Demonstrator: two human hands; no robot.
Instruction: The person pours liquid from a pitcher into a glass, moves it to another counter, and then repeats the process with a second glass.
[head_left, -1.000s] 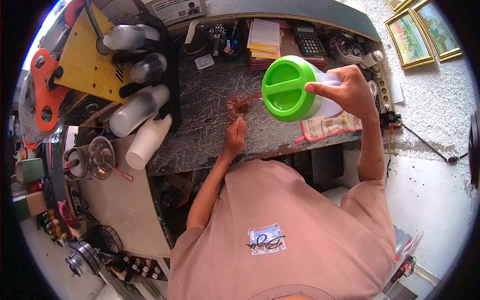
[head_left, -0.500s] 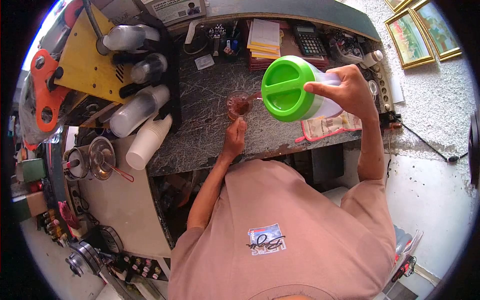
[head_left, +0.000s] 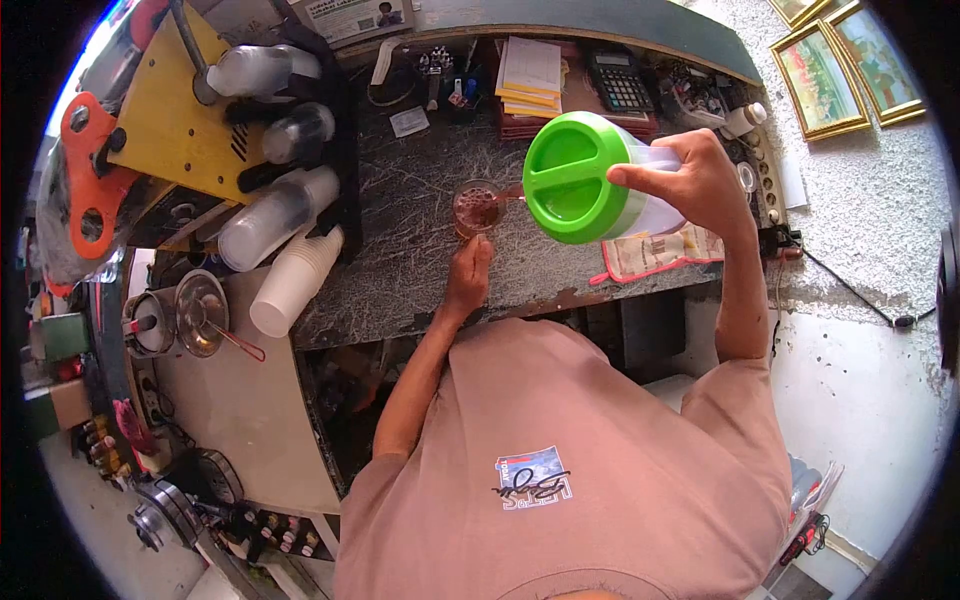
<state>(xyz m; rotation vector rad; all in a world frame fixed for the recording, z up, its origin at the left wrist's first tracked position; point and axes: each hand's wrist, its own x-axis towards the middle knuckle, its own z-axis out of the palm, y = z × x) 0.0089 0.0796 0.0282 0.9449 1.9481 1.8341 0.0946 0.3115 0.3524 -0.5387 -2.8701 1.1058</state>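
In the head view, my right hand [head_left: 700,185] is closed round the handle of a clear plastic pitcher [head_left: 655,215] with a green lid [head_left: 572,178]. The pitcher is tilted to the left, and a thin reddish-brown stream [head_left: 511,191] runs from its spout. Below that stream stands a small clear glass mug [head_left: 478,208] on the worn dark worktop [head_left: 400,240]. Reddish-brown, bubbly liquid shows inside it. My left hand [head_left: 467,275] is closed at the near side of the mug, apparently on its handle, which the fingers hide.
Stacked plastic cups [head_left: 265,230] and paper cups [head_left: 297,282] jut from a rack at left, beside a yellow machine [head_left: 185,110]. Papers [head_left: 530,68] and a calculator [head_left: 618,82] lie at the back. A red-edged cloth pad [head_left: 650,256] lies under the pitcher.
The liquid in the mug looks fuller and more bubbly than half a second ago. Both hands and the tilted pitcher have stayed almost still.
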